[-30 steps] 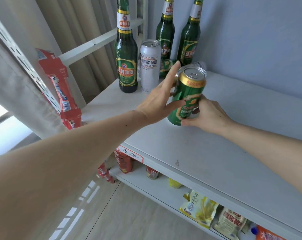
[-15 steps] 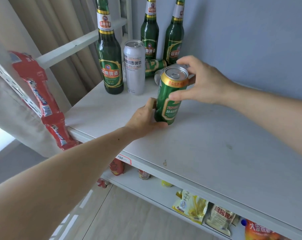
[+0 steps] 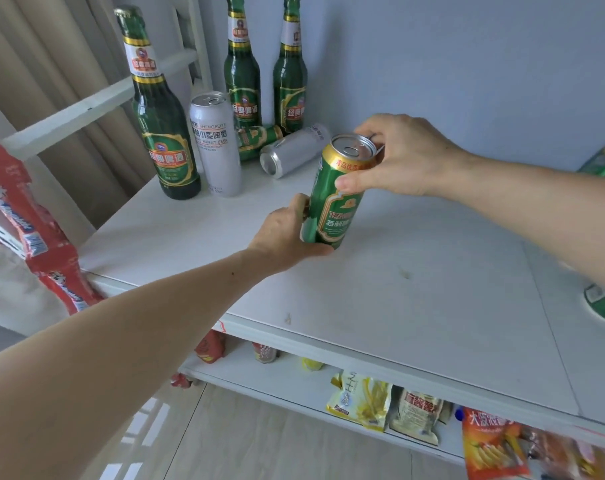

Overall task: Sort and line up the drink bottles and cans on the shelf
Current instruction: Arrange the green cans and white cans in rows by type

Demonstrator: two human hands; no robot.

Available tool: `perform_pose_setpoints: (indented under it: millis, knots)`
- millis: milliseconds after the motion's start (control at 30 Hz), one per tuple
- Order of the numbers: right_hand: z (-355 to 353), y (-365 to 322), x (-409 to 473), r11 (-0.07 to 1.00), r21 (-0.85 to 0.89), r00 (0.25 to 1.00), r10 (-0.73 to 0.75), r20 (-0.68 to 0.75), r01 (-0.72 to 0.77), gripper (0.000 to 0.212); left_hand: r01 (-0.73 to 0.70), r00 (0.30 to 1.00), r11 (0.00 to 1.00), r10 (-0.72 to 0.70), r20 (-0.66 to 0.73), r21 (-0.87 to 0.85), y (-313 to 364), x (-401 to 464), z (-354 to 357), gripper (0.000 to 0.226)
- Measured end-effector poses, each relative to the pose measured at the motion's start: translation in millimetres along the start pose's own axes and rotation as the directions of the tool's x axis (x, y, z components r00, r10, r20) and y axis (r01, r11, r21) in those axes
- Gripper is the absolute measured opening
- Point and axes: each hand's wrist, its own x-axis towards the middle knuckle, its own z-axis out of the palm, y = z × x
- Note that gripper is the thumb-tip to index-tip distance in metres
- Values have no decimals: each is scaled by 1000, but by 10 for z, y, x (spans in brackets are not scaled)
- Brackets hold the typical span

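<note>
A green beer can (image 3: 339, 199) with a gold rim stands slightly tilted on the white shelf (image 3: 415, 306). My left hand (image 3: 287, 233) grips its lower part from the left. My right hand (image 3: 394, 157) pinches its top rim from the right. Behind, at the back left, three green beer bottles stand upright: one in front (image 3: 160, 126) and two by the wall (image 3: 242, 74) (image 3: 290, 77). A silver can (image 3: 216, 143) stands beside the front bottle. Another silver can (image 3: 294, 150) and a green can (image 3: 256, 140) lie on their sides.
Green items (image 3: 602, 237) sit at the shelf's right edge, partly cut off. Red snack packets (image 3: 34, 230) hang on the rack at left. The lower shelf (image 3: 280, 379) holds snack bags and small cans. A blue wall rises behind the shelf.
My right hand moved from the can's base to its top rim, while my left hand dropped to grip the lower part. The can has shifted slightly toward the front.
</note>
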Motion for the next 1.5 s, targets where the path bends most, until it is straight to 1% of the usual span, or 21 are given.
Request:
perform_pose_setpoints:
  millis: [133,267,333,400,433,567,633,733,800,933,1033,1133,1333,1500]
  knots:
    - [-357,255,-401,993,-46,994,109,-33,-110,52,-112,992,994,112,65,-3,456,-9,226,74]
    - [-746,548,-893,974,-65,974,211,-87,-217,55,-206,967,976,215,137,-74,1025,-95,542,72]
    - [-929,717,-1175,965,-57,961,250,-118,-257,63,-243,950,964,259,173,-106,1310,-162,719,70]
    - [-1085,867,-1463,956,-38,952,285,-112,-291,73,-274,931,952,298,213,-133,1579,-238,911,69]
    - [-1152,936,-1605,952,-37,949,300,-102,-305,74,-289,920,947,316,234,-142,1711,-279,1007,69]
    - [-1395,1274,-2123,930,-68,931,353,-94,-360,63,-342,873,922,384,300,-183,2224,-450,1392,68]
    - [-1494,1441,-2343,917,-70,918,386,-94,-393,66,-350,855,913,403,325,-211,2442,-522,1618,67]
    - [-1605,1740,-2613,901,-92,905,416,-92,-423,71,-377,845,899,433,315,-223,2719,-623,1994,69]
    - [-1647,1952,-2763,894,-122,902,423,-91,-431,69,-379,850,899,431,301,-218,2887,-685,2258,73]
    - [-1723,2390,-3021,879,-197,900,419,-118,-435,58,-329,881,905,397,258,-270,3197,-795,2797,77]
    - [-1780,2671,-3167,864,-252,899,413,-142,-437,56,-268,917,917,337,214,-295,3385,-833,3159,70]
    - [-1811,2916,-3255,860,-269,901,410,-145,-434,58,-245,935,933,299,188,-265,3535,-812,3429,67]
    - [-1820,3247,-3274,866,-222,894,425,-145,-448,57,-238,955,956,262,136,-172,3643,-719,3682,62]
    - [-1773,3403,-3226,876,-227,904,402,-144,-426,60,-256,954,961,269,134,-105,3665,-696,3732,59]
